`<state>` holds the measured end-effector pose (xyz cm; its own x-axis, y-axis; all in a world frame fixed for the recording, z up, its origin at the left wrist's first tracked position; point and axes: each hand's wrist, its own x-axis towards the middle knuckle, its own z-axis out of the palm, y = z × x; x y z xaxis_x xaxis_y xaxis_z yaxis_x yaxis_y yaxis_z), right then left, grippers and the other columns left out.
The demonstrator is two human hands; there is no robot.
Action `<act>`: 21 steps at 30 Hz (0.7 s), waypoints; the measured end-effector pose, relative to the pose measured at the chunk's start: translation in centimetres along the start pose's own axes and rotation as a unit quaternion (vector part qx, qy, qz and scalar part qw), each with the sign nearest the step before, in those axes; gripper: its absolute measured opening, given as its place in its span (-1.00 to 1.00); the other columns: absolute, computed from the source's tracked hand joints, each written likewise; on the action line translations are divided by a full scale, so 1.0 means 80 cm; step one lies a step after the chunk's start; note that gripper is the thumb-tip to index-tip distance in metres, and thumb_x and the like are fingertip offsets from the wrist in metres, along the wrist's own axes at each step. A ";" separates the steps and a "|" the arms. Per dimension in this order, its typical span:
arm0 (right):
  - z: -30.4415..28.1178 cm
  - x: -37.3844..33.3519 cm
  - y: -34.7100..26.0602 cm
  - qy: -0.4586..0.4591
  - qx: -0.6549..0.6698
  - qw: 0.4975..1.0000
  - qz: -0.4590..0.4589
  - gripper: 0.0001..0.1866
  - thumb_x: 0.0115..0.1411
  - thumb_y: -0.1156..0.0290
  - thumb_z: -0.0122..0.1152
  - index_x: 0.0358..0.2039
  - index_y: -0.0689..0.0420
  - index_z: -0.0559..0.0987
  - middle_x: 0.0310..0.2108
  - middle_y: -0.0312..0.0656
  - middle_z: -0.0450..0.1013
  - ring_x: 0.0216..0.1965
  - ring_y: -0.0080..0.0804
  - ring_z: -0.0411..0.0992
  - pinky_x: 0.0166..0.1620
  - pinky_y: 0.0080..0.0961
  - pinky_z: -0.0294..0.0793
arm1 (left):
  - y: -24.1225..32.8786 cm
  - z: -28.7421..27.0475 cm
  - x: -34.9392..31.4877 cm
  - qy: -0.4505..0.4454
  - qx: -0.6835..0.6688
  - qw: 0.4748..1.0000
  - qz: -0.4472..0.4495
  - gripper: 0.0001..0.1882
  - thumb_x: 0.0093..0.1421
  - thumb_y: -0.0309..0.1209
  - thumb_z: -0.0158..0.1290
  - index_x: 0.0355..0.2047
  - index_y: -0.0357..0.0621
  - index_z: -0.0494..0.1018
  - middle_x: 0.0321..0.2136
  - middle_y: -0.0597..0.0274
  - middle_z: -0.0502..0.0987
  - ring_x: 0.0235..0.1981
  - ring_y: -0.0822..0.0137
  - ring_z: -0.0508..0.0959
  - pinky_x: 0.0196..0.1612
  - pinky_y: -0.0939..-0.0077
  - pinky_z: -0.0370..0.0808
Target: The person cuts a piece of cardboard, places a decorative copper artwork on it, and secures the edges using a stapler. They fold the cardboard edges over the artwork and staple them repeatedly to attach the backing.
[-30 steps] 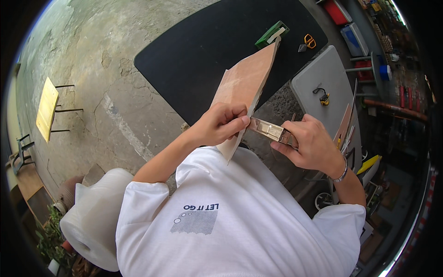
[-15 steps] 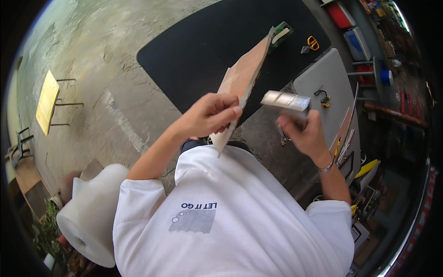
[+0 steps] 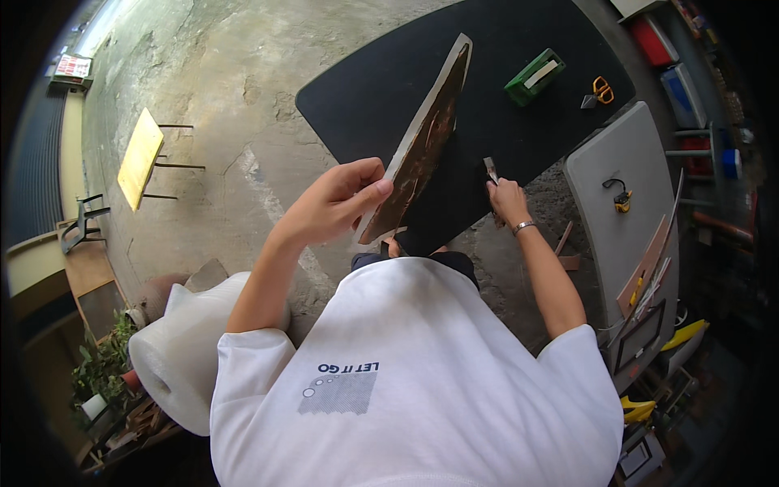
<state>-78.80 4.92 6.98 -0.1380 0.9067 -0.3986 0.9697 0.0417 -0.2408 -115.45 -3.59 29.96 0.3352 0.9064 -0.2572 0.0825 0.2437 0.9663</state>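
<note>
My left hand (image 3: 345, 195) is closed on the near end of a thin stretched canvas (image 3: 422, 166). It stands tilted on edge, with a pale border and a dark brown painted face turned to the right. My right hand (image 3: 508, 201) grips a metal tool that looks like wide-jawed pliers (image 3: 490, 169), seen nearly edge-on. That tool is over the near right edge of the black table (image 3: 365, 89); whether it touches the top I cannot tell. Between canvas and pliers there is a gap.
On the black table are a green box (image 3: 535, 77) with a pale strip inside and orange-handled scissors (image 3: 600, 91). To the right, a grey table (image 3: 596, 154) bears a yellow-and-black tool (image 3: 622, 200) and long strips. A bubble wrap roll (image 3: 170, 357) stands left, near a small yellow table (image 3: 139, 158).
The canvas has turned in my left hand, from its pale pinkish side to its dark brown face. My right hand has moved away from it with the pliers, toward the table edge.
</note>
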 end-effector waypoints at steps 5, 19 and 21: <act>0.010 0.017 -0.006 -0.030 -0.017 0.999 0.011 -0.50 0.33 0.04 0.10 -0.26 0.35 0.58 -0.30 0.19 0.59 -0.20 0.18 0.57 -0.12 0.00 0.55 | 0.022 -0.011 0.012 -0.058 0.061 0.996 -0.027 -0.56 0.44 -0.09 -0.02 -0.48 -0.16 0.34 -0.63 0.47 0.34 -0.61 0.64 0.38 -0.58 0.67 0.33; -0.267 -0.199 -0.116 -0.017 0.108 0.970 -0.219 -0.70 0.15 0.20 0.38 -0.43 0.17 0.54 -0.61 -0.16 0.46 -0.60 -0.19 0.39 -0.35 -0.31 0.28 | -0.031 0.059 0.037 -0.147 -0.226 0.962 0.051 -0.66 0.42 -0.28 0.01 -0.51 -0.10 0.30 -0.67 0.52 0.32 -0.67 0.68 0.22 -0.61 0.66 0.12; -0.294 -0.220 -0.139 -0.027 0.064 0.959 -0.273 -0.73 0.07 0.23 0.43 -0.44 0.11 0.55 -0.63 -0.21 0.43 -0.64 -0.26 0.30 -0.36 -0.39 0.21 | -0.035 0.065 0.040 -0.158 -0.222 0.961 0.040 -0.67 0.42 -0.29 0.01 -0.50 -0.10 0.30 -0.66 0.52 0.32 -0.66 0.69 0.24 -0.60 0.67 0.14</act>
<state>-82.41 -1.66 37.47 -0.6321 0.7411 -0.2261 0.7177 0.4500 -0.5314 -109.72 -3.16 26.50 0.5985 0.7950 -0.0990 -0.3412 0.3647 0.8664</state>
